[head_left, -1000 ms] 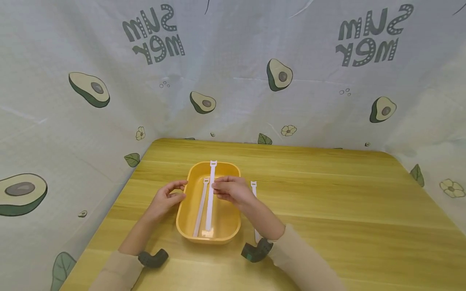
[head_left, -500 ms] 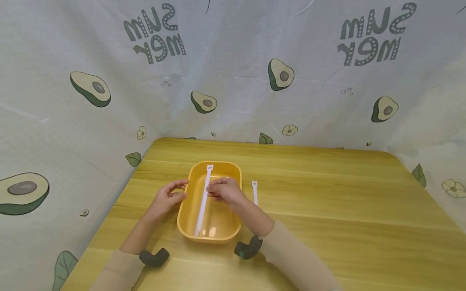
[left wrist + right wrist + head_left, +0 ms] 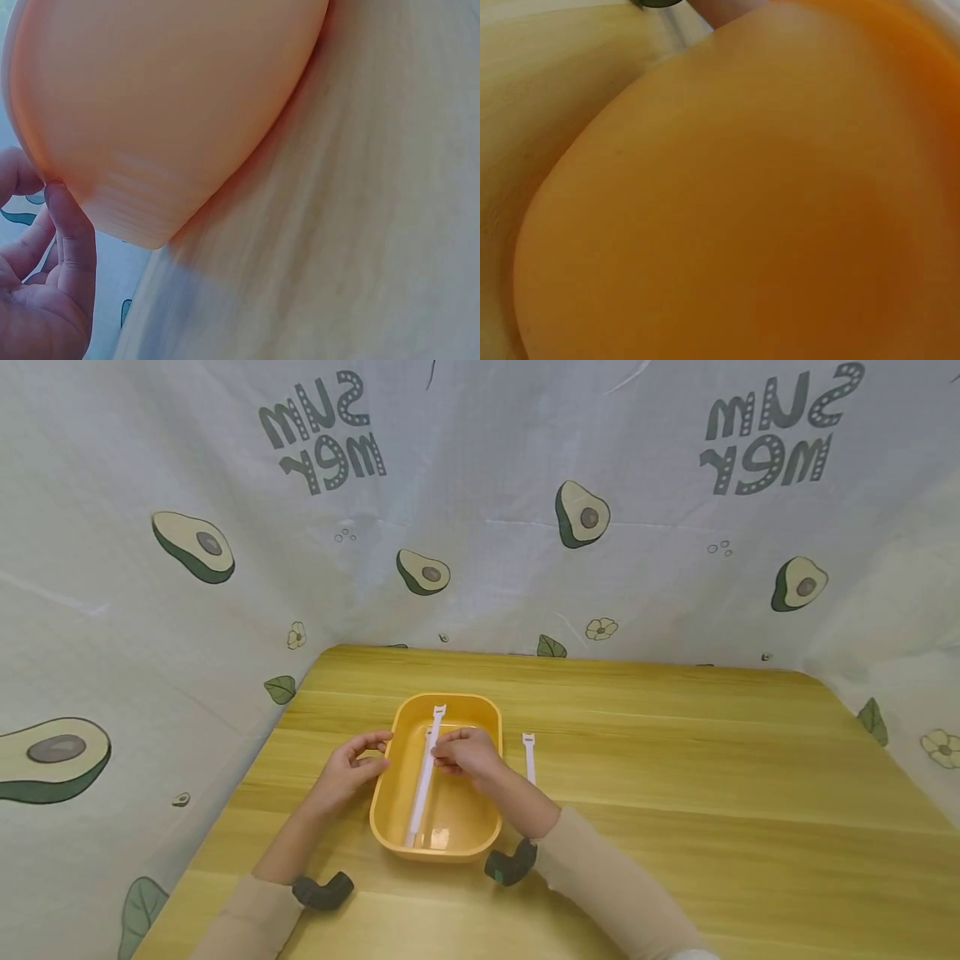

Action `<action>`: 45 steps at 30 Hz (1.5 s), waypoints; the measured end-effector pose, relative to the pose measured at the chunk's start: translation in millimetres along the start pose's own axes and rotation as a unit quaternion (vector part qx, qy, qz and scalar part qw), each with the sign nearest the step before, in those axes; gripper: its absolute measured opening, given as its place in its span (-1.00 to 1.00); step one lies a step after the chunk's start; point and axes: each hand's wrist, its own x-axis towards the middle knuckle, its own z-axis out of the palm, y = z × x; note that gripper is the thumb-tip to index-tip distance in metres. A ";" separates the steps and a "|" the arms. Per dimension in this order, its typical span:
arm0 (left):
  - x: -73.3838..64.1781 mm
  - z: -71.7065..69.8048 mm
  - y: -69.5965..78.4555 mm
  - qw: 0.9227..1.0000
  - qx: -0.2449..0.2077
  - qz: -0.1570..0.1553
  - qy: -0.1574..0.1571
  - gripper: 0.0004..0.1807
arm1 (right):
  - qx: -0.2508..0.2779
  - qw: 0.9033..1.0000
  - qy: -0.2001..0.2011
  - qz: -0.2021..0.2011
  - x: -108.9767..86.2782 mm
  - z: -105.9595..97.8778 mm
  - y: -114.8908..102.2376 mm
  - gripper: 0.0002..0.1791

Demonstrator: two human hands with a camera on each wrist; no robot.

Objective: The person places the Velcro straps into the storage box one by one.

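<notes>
In the head view, my right hand (image 3: pixel 468 753) pinches a white hook-and-loop cable tie (image 3: pixel 422 793) near its middle, inside a yellow plastic tub (image 3: pixel 380 802). Its slotted head points to the far end of the tub. A second white tie (image 3: pixel 428 735) lies beneath, mostly covered by the held one. At the tub's left rim is my left hand (image 3: pixel 348 770), thumb and finger gripping the edge. The left wrist view shows these fingers (image 3: pixel 71 232) at the rim from outside. Only the tub's outer wall (image 3: pixel 705 187) fills most of the right wrist view; the right hand is hidden there.
Another white tie (image 3: pixel 529 758) lies on the wood-grain table (image 3: pixel 712 777) right of the tub, partly covered by the right forearm. Black curved wrist mounts (image 3: pixel 322 891) sit at both cuffs. An avocado-print curtain (image 3: pixel 495 527) hangs behind the table and at its sides.
My right hand has shifted slightly left and lowered its tie, which turned to line up over the other one in the tub. The left hand keeps its place at the rim.
</notes>
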 end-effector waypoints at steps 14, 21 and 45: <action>0.2 -1.5 1.2 1.000 0.002 -0.012 0.006 -0.51 | -0.059 0.997 0.035 0.035 7.6 5.8 7.5 -0.92; -1.1 -1.8 2.2 1.000 0.001 -0.008 0.005 -0.51 | -0.146 0.987 0.057 0.032 8.7 8.5 11.5 -0.93; -2.2 -0.4 1.6 1.000 0.003 -0.006 0.004 -0.51 | -0.366 0.924 0.104 -0.016 4.5 11.0 13.6 -0.65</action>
